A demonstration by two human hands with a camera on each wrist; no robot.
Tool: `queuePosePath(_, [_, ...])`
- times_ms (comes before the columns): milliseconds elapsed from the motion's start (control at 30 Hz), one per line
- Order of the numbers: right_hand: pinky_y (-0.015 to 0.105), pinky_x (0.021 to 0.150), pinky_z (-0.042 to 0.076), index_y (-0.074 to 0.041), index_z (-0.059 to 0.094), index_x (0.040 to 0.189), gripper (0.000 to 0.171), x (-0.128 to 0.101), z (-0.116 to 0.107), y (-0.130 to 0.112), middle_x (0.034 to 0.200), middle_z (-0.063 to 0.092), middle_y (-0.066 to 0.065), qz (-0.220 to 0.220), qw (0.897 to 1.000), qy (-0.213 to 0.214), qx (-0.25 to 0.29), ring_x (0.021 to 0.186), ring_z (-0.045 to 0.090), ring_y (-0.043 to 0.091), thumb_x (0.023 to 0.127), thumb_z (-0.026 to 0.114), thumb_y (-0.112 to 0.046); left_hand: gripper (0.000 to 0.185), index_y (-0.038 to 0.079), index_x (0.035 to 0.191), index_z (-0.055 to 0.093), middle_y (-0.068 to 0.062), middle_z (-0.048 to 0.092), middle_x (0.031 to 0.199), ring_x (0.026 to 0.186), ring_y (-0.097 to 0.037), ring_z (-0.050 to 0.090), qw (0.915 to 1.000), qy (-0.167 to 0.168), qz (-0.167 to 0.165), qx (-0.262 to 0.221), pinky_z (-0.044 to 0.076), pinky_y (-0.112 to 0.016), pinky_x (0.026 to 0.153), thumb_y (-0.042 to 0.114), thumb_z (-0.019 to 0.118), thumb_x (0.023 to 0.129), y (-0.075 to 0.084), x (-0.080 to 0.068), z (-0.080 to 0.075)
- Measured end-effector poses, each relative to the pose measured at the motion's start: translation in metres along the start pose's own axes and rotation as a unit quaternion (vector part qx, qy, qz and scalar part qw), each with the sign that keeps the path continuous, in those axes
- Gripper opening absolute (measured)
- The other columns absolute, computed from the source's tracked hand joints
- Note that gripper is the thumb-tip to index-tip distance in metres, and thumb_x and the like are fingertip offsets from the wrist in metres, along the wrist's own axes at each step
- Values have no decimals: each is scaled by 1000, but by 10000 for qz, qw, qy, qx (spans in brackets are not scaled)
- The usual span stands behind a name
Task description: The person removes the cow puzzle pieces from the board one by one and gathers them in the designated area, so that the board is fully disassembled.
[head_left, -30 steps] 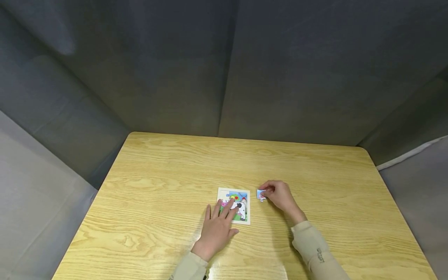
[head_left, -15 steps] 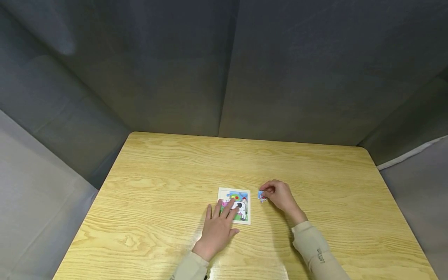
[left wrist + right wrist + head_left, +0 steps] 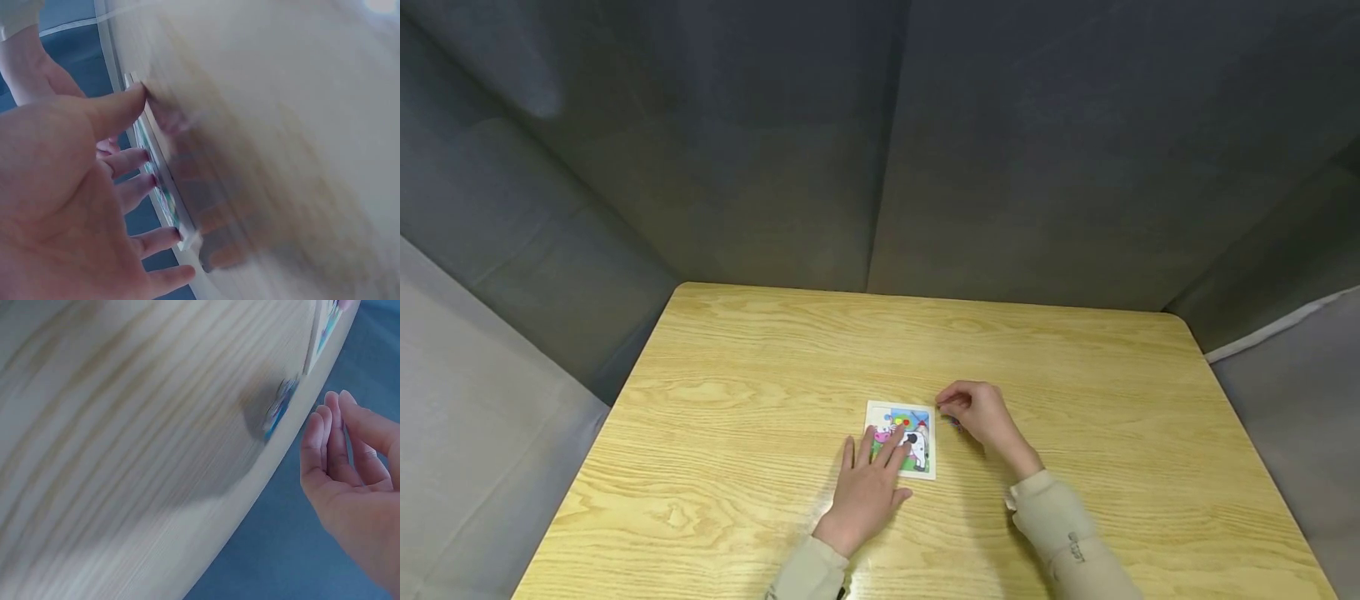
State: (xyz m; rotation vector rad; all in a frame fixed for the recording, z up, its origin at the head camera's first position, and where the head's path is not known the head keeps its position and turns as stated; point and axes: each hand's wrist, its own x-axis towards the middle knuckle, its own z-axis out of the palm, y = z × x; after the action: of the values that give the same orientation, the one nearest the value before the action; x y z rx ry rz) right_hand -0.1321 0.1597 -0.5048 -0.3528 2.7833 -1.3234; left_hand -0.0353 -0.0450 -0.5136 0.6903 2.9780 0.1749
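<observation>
On the tabletop, near the front middle, I see a small framed puzzle with a cartoon cow picture, lying flat. My left hand lies on its near-left part, fingers straight and spread, pressing down; it grips nothing. In the left wrist view the same hand shows its fingertips on the puzzle surface and the thumb against its edge, all flat, view blurred.

My right hand sits just right of the puzzle, close to its far-right corner, fingers curled loosely over a small blue piece. From the head view only a sliver of the piece shows under the fingers, lying just beside the frame's right edge. I cannot tell from there if the fingers touch it. In the right wrist view the hand is relaxed, fingers together and slightly bent, and they hold nothing; the piece lies on the wood apart from the fingertips, with the puzzle corner just past it. So the right hand is open, near the piece but not gripping it.

Both sleeves are beige; the right sleeve comes in from the lower right, the left sleeve from the bottom centre. Dark grey curtain hangs behind the tabletop. Wood grain is light, with a glossy glare spot near the front edge between the arms.
</observation>
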Motion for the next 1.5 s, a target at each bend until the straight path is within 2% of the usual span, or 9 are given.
queuePosePath(233, [21,61,51,-7,70,84,9,9,23,-18,79,68,4,100,9996,-228,143,67,62,11,78,70,0,69,17,142,33,3,17,152,131,-44,22,10000,-58,62,-16,21,-61,102,51,53,84,2,2,-3])
queuePosePath(433, [22,63,52,-6,69,84,8,16,40,-32,78,68,5,87,9986,-420,295,69,63,10,78,70,-1,72,21,144,29,5,16,152,129,-50,22,9996,-178,117,169,22,-63,100,52,53,84,6,4,-2])
queuePosePath(633, [23,61,51,-6,69,80,7,20,49,-38,75,66,3,213,9987,-463,59,65,60,10,78,69,1,72,23,144,30,7,19,151,128,-50,24,9992,-191,52,361,23,-61,101,55,52,84,9,7,-3])
queuePosePath(800, [24,60,49,-8,68,79,9,22,54,-35,73,65,1,297,9979,-458,-349,63,57,7,79,67,1,69,24,142,34,8,24,150,126,-49,28,9988,-166,5,451,24,-60,101,55,53,83,11,9,-6])
queuePosePath(933, [24,60,49,-8,68,80,10,23,54,-36,72,63,0,263,9974,-494,-458,63,56,8,79,67,1,70,24,141,37,9,28,148,125,-49,30,9986,-95,11,514,26,-59,101,56,55,82,11,10,-6])
queuePosePath(1333, [24,61,47,-8,65,79,13,26,52,-38,72,61,0,159,9961,-692,-528,65,54,9,80,64,4,70,27,142,34,12,26,148,125,-47,31,9976,-187,57,669,28,-55,101,56,55,82,11,10,-5])
queuePosePath(1500, [23,62,49,-8,65,80,13,27,53,-37,73,63,0,96,9958,-865,-284,65,56,8,78,65,5,70,27,142,34,11,27,148,125,-47,31,9974,-203,40,688,28,-55,102,56,55,82,12,10,-7])
